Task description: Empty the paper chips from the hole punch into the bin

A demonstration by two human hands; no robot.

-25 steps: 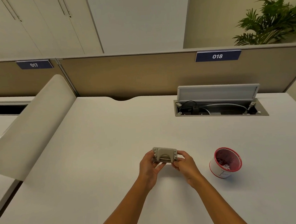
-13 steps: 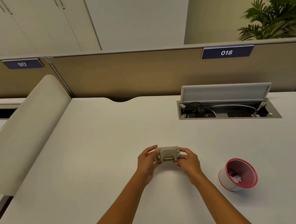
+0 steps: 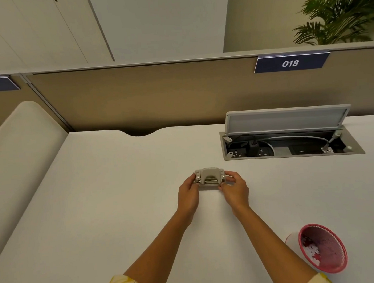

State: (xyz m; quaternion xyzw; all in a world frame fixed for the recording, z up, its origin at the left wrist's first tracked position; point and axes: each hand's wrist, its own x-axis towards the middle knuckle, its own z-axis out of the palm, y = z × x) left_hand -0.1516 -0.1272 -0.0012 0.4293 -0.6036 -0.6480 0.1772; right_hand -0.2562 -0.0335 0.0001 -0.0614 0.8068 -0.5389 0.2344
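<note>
both hands sit at the two ends of the hole punch point(image 3: 209, 177), which appears to rest on or just above the table point(image 3: 119, 189), out in front of the body. the left hand point(image 3: 188, 197) has its fingers curled round the left end, thumb near the metal pin; the right hand point(image 3: 235, 189) pinches the right end, fingers partly folded over the base. both are closed on it, not spread.

the hole punch looks like a small rigid thing, a grey lever over a metal frame, so it should not flex or crush under a firm hold. it is probably light enough for one hand, though the metal would give it some heft for its size. the smooth casing could slip, so the short ends, where the hands are now, seem the sound place to hold. the chip tray underneath is hidden, so i cannot tell whether it is on or off.

the bin point(image 3: 323, 248), a pink mesh cup lying tilted with its mouth toward the camera, is well apart to the right and nearer the body; white chips already lie inside. a loose tray could spill chips on the way there.
</note>
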